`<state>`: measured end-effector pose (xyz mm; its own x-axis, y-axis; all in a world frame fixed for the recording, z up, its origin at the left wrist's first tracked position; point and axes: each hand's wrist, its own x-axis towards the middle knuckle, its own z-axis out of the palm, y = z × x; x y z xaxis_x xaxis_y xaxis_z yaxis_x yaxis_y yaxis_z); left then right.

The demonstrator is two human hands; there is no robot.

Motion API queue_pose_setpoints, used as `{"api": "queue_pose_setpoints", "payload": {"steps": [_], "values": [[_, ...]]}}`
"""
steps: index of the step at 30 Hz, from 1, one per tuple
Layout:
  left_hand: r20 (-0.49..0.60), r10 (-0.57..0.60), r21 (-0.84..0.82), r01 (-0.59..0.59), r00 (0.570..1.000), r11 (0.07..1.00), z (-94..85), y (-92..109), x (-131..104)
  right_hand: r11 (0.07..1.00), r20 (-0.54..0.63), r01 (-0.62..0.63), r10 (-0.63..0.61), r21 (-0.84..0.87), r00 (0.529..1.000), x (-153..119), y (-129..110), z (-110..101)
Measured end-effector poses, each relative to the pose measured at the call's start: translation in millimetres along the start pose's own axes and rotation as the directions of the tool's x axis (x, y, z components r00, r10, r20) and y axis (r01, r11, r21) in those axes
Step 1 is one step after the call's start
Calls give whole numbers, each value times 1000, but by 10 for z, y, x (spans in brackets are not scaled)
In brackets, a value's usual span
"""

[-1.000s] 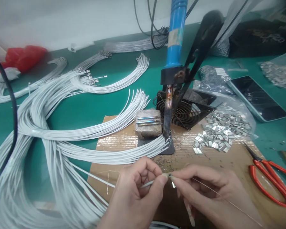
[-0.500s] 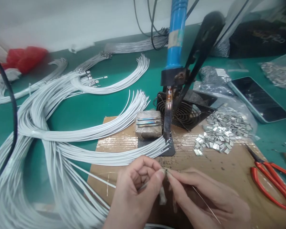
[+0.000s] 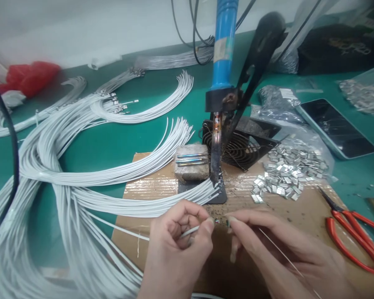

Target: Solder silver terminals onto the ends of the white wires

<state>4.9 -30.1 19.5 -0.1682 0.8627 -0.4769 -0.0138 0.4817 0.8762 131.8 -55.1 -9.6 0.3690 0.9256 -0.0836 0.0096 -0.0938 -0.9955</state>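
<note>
My left hand (image 3: 182, 245) pinches a white cable (image 3: 189, 231) near its end, between thumb and index finger. Just to the right, my right hand (image 3: 268, 245) is closed in a pinch, with a thin wire (image 3: 280, 252) running back across its palm. What sits at its fingertips is too small to make out. Beyond both hands, a blue-handled soldering iron (image 3: 222, 62) points down in a black stand, its tip by the ends of a white cable bundle (image 3: 162, 204). A block (image 3: 191, 172) with thin metal rods on it stands left of the tip.
Small metal pieces (image 3: 286, 174) are piled on a plastic bag at right. Red-handled scissors (image 3: 355, 236) lie at the cardboard's (image 3: 249, 203) right edge. A phone (image 3: 338, 126) and a black fan (image 3: 244, 145) are farther back. More white cables (image 3: 59, 174) spread over the left side.
My hands have parted slightly, the right one moving to the right. More of the cable shows at my left fingers. The whole view has shifted a little.
</note>
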Motion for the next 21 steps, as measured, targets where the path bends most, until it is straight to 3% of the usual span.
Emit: {"api": "queue_pose_setpoints", "payload": {"steps": [3, 8, 13, 17, 21], "values": [[0, -7, 6, 7, 1000, 1000, 10, 3, -4, 997, 46, 68, -67, -25, 997, 40, 32, -13], [-8, 2, 14, -2, 1000, 1000, 1, 5, -6, 991, 160, 67, -48, -113, 986, 84, 93, -120], [-7, -8, -19, 8, 1000, 1000, 10, 12, -8, 998, 243, 19, -5, -56, 970, 94, 128, -127], [-5, -13, -14, 13, 1000, 1000, 13, 8, 2, 998, 239, 50, -42, -27, 970, 73, 130, -96], [3, -10, -1, 10, 1000, 1000, 0, -7, 6, 989, 140, 147, -145, -10, 980, -14, 120, -67]]}}
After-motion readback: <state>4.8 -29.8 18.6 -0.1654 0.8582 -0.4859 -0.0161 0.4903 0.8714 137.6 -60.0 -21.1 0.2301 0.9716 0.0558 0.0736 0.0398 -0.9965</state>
